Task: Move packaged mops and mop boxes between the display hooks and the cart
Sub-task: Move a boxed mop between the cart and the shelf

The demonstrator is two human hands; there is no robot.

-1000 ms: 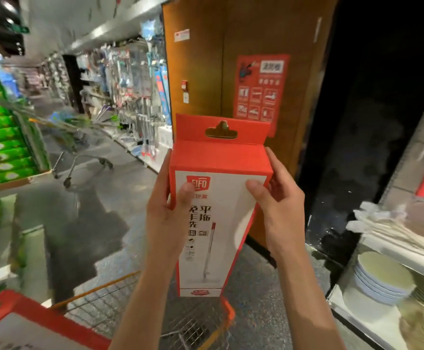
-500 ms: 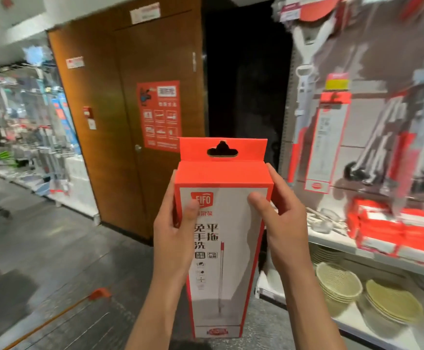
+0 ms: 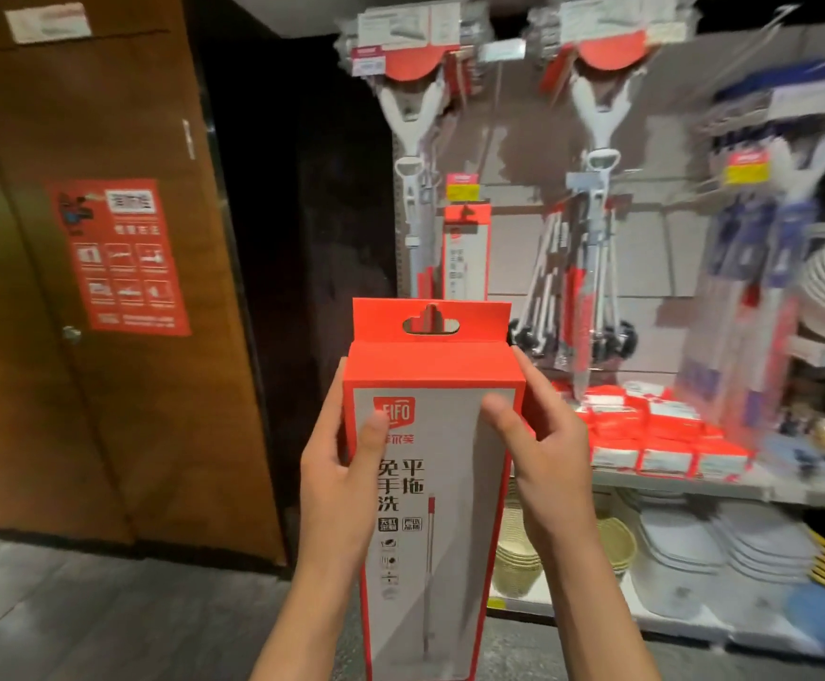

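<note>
From the head view, a person is holding a tall red-and-white mop box (image 3: 430,484) upright in front of the chest, facing the display wall. The left hand (image 3: 339,476) is gripping the box's left edge near the top, thumb lying across the printed front and fingers going round behind. The right hand (image 3: 543,449) is clamping the opposite edge at about the same height, its thumb also pressing on the front face. The two hands are thus set apart, with the box between them.

The box is looking like stiff cardboard with crisp corners, long and narrow, and probably fairly light for its length, though top-heavy swinging seems likely if it is held at one end only. Its smooth printed faces could be slippery, so gripping across the edges, as is being done, seems the sound hold. The red hang tab (image 3: 431,320) with its cut-out slot is standing free above the fingers; it is thin card and would probably tear if forced.

A matching boxed mop (image 3: 467,253) is hanging on the display wall just beyond, between packaged mops (image 3: 413,189).
</note>
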